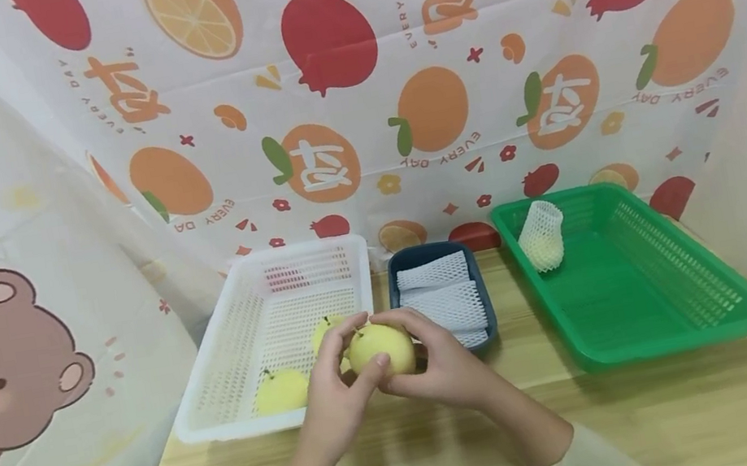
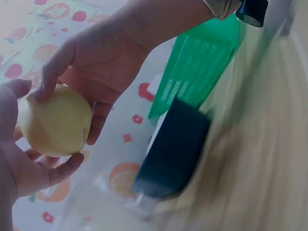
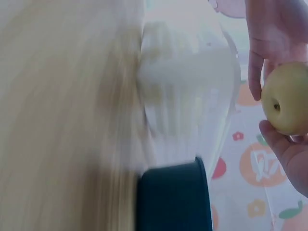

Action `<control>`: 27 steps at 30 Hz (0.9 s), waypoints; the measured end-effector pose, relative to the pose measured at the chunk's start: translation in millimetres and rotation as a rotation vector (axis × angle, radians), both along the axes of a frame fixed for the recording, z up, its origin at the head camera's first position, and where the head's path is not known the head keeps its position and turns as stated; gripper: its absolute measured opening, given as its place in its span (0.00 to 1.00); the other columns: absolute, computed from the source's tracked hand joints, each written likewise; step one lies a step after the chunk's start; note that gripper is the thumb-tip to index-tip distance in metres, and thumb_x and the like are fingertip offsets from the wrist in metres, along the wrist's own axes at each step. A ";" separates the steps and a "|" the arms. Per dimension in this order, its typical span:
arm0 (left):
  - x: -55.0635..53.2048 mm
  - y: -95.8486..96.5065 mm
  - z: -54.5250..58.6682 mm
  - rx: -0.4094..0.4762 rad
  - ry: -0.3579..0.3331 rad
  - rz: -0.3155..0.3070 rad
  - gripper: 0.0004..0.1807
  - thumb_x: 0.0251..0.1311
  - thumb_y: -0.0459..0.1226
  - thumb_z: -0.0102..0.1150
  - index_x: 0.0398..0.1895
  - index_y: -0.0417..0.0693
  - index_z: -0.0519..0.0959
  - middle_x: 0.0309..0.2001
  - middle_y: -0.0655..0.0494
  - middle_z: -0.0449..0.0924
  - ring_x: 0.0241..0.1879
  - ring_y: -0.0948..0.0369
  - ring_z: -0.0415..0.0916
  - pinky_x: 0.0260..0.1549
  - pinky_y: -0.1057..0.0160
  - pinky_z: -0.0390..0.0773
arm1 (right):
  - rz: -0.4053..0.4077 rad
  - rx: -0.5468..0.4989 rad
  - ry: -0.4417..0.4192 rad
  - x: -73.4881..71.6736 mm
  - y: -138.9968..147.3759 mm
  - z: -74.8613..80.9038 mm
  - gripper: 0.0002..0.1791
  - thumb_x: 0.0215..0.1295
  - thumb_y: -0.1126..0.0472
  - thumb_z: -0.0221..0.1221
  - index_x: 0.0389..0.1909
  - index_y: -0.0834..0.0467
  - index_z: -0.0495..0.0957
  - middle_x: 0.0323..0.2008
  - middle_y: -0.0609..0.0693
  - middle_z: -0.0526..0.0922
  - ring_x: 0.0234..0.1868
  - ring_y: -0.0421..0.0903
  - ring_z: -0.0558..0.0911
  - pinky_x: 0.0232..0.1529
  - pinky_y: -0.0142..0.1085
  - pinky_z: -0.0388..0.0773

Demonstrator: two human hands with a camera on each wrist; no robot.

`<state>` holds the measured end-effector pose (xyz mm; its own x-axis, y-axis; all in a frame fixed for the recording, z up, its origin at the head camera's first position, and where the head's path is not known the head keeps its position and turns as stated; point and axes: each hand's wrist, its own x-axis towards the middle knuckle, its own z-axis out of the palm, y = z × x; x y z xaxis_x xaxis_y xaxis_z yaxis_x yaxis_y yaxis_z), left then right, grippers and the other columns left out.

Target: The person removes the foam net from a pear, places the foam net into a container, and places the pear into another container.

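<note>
Both hands hold one yellow pear (image 1: 385, 349), its stem on top in the head view. My left hand (image 1: 335, 400) grips its left side, thumb across the front. From the right, my right hand (image 1: 440, 362) curls its fingers and thumb around it. In the right wrist view, the pear's hollow end (image 3: 276, 107) faces the camera. Two more pears, one at the front (image 1: 281, 391) and one partly hidden by my left hand (image 1: 325, 330), lie in the white basket (image 1: 216, 358). White foam nets (image 1: 447, 307) lie in a dark blue tray (image 1: 393, 283) just behind the hands.
On the right stands a green basket (image 1: 619, 282); a pear in a foam net (image 1: 542, 238) leans in its back left corner. All containers stand on a wooden table (image 1: 411, 457). A fruit-printed curtain (image 1: 374, 150) hangs behind them.
</note>
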<state>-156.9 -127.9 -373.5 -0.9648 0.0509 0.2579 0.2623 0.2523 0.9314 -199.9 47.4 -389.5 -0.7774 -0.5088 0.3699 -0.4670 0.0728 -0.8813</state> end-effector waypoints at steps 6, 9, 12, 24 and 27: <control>-6.0 -27.5 13.9 -0.138 -0.094 0.085 0.34 0.57 0.51 0.69 0.66 0.63 0.67 0.65 0.58 0.66 0.57 0.53 0.70 0.48 0.55 0.78 | -0.046 -0.034 0.151 -7.3 -36.2 0.9 0.36 0.54 0.59 0.72 0.64 0.43 0.70 0.62 0.41 0.71 0.56 0.43 0.73 0.49 0.35 0.81; -9.0 -43.6 18.2 -0.178 -0.108 0.086 0.36 0.55 0.52 0.70 0.66 0.59 0.67 0.61 0.54 0.70 0.50 0.52 0.73 0.42 0.57 0.81 | -0.041 -0.040 0.217 -11.0 -55.8 1.8 0.37 0.54 0.61 0.71 0.65 0.42 0.69 0.62 0.41 0.71 0.57 0.42 0.72 0.50 0.35 0.80; -13.2 -61.6 21.6 -0.223 -0.100 0.104 0.34 0.55 0.52 0.70 0.63 0.57 0.69 0.55 0.51 0.74 0.46 0.52 0.75 0.37 0.59 0.82 | -0.042 -0.023 0.254 -15.0 -74.3 3.6 0.38 0.56 0.59 0.70 0.67 0.41 0.67 0.62 0.42 0.70 0.56 0.41 0.72 0.49 0.33 0.80; -52.4 -103.8 13.6 -0.430 -0.073 0.182 0.39 0.56 0.55 0.68 0.67 0.49 0.68 0.54 0.46 0.76 0.38 0.55 0.76 0.33 0.63 0.79 | -0.163 0.361 0.346 -35.3 -102.8 -15.4 0.44 0.64 0.46 0.62 0.77 0.42 0.50 0.72 0.45 0.61 0.67 0.43 0.69 0.61 0.42 0.75; -62.3 -110.7 10.3 -0.496 -0.056 0.208 0.40 0.56 0.55 0.67 0.67 0.46 0.68 0.58 0.44 0.75 0.44 0.51 0.76 0.39 0.57 0.80 | -0.205 0.486 0.379 -36.3 -106.6 -16.2 0.46 0.64 0.44 0.62 0.77 0.41 0.48 0.71 0.46 0.63 0.68 0.44 0.69 0.62 0.43 0.75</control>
